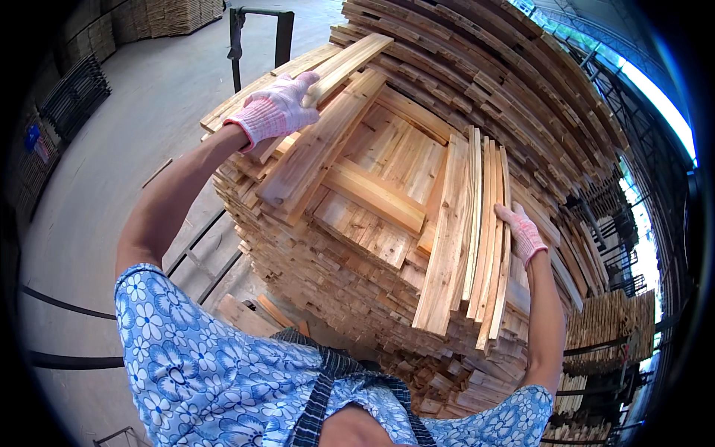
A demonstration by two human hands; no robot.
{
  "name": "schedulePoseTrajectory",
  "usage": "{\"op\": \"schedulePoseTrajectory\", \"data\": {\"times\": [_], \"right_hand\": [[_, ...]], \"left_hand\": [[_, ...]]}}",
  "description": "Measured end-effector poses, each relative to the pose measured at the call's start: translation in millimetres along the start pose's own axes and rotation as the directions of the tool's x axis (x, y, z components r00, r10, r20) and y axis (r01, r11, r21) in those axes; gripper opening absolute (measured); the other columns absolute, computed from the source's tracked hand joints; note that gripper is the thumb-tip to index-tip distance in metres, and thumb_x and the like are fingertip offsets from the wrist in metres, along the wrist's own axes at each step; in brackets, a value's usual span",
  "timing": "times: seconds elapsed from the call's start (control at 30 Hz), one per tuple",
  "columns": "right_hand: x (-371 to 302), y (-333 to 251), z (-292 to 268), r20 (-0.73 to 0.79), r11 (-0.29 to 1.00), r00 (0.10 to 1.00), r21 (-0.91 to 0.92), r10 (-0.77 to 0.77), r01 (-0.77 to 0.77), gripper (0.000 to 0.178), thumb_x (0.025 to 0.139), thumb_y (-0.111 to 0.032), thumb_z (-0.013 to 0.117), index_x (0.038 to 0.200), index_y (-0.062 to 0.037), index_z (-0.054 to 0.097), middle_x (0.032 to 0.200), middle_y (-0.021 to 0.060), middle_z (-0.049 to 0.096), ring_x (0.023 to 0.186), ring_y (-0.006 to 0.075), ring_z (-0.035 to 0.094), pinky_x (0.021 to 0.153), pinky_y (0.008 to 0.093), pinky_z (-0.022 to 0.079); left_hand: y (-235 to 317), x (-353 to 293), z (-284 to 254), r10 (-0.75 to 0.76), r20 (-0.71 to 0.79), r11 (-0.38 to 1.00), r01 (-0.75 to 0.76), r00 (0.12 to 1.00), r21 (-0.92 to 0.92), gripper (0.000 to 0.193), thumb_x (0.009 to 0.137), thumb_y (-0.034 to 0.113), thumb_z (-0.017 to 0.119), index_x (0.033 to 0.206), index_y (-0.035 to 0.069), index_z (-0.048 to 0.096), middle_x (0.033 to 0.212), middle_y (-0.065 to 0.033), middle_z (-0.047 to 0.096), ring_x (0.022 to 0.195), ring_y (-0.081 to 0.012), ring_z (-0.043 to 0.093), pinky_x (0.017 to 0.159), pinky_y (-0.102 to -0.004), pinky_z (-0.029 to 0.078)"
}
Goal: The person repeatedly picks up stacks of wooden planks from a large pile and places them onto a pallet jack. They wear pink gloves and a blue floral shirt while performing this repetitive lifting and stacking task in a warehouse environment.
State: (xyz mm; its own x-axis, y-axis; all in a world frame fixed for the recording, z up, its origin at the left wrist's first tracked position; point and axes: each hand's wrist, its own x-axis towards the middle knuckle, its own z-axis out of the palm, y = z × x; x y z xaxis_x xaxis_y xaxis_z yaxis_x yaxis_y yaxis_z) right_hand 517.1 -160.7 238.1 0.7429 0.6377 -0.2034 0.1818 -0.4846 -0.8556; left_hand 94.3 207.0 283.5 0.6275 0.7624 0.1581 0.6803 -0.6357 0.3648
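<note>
I am looking down on a tall stack of wooden slats (350,246), and I am taking it as my landmark for everything else. My left hand (277,110), in a pink knit glove, is resting palm down on the far left corner of the stack, fingers spread flat over a long pale slat (339,67) lying on top; it is pressing rather than gripping, as far as I can tell, probably to keep the loose boards from sliding. That slat's long axis is running diagonally, pointing away from me toward the upper right of the stack. My right hand (523,232), gloved the same way, is laid open against the right edge of the stack, touching a bundle of thin slats (477,238) standing on edge; the fingers are extended and I cannot tell whether they are curling round anything. Those slats are running lengthwise toward me, near ends overhanging the front of the stack, and they seem to be steadied sideways so they stay aligned. Left of the stack, a concrete floor (112,156) is showing, and more lumber piles (514,89) are rising behind it.
</note>
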Motion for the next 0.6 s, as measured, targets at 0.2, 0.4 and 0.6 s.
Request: {"op": "schedulePoseTrajectory", "data": {"times": [0.2,0.4,0.6], "right_hand": [[-22.9,-101.3,1.3,-0.170,0.950,0.968,-0.282,-0.187,0.134,0.086,0.086,-0.031,0.073,0.158,-0.0039,0.035,0.137,0.0205,0.057,0.120,0.0287,0.059,0.105,0.0394,0.046],[-12.0,-162.6,18.1,-0.033,0.864,0.987,-0.489,-0.159,0.122,0.082,0.089,-0.044,0.069,0.154,-0.0036,0.040,0.114,0.0147,0.066,0.100,0.0226,0.063,0.089,0.0371,0.051],[-10.6,-106.1,-11.6,-0.122,0.693,0.983,-0.721,-0.139,0.008,0.099,0.090,-0.059,0.067,0.162,-0.0052,0.026,0.131,0.0192,0.064,0.093,0.0252,0.066,0.073,0.0388,0.055]], "left_hand": [[-46.3,12.8,6.9,-0.145,-0.011,0.974,0.145,0.989,0.176,0.069,0.091,0.036,0.065,0.154,0.020,0.044,0.148,-0.0200,0.049,0.134,-0.0438,0.051,0.110,-0.0522,0.046],[-46.6,14.7,47.7,-0.137,-0.047,0.904,0.144,0.989,0.403,0.065,0.097,0.035,0.058,0.156,0.017,0.039,0.154,-0.0244,0.044,0.141,-0.0485,0.044,0.115,-0.0645,0.032],[-51.6,6.9,39.1,-0.133,-0.041,0.928,0.139,0.990,0.345,0.061,0.095,0.030,0.065,0.151,0.020,0.045,0.153,-0.0226,0.044,0.136,-0.0467,0.048,0.112,-0.0592,0.039]]}}
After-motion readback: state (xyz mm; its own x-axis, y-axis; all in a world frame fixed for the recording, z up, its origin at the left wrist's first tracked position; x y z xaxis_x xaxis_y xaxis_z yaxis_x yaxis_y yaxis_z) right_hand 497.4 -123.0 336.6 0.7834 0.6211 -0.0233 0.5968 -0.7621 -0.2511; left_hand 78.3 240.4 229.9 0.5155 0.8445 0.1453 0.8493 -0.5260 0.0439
